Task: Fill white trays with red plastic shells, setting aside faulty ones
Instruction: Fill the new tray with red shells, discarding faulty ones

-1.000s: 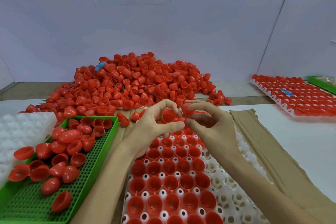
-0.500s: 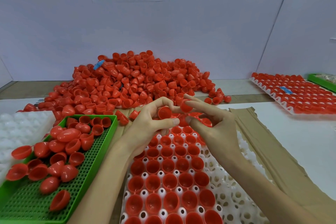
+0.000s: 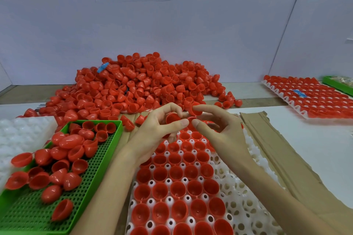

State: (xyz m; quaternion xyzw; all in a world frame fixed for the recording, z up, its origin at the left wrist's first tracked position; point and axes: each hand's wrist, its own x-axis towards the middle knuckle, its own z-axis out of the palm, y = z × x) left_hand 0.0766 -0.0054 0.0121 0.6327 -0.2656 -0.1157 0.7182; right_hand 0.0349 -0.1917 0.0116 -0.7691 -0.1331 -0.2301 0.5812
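Observation:
A big heap of red plastic shells (image 3: 137, 86) lies at the back of the table. In front of me a white tray (image 3: 236, 204) holds several rows of red shells in its left cells; its right cells are bare. My left hand (image 3: 154, 135) curls round a red shell (image 3: 172, 118), open side toward me, above the tray's far end. My right hand (image 3: 219, 131) pinches another red shell (image 3: 195, 109) between forefinger and thumb, close beside the left one.
A green perforated tray (image 3: 26, 215) at the left holds several loose red shells. A white empty tray (image 3: 21, 135) lies behind it. A full white tray (image 3: 313, 99) sits at the far right beside a green bin (image 3: 338, 84). Brown cardboard (image 3: 290, 160) lies under the middle tray.
Both hands have stayed above the tray's far end. My right hand's fingers have spread a little and its shell has shifted slightly up and away from the left hand's shell.

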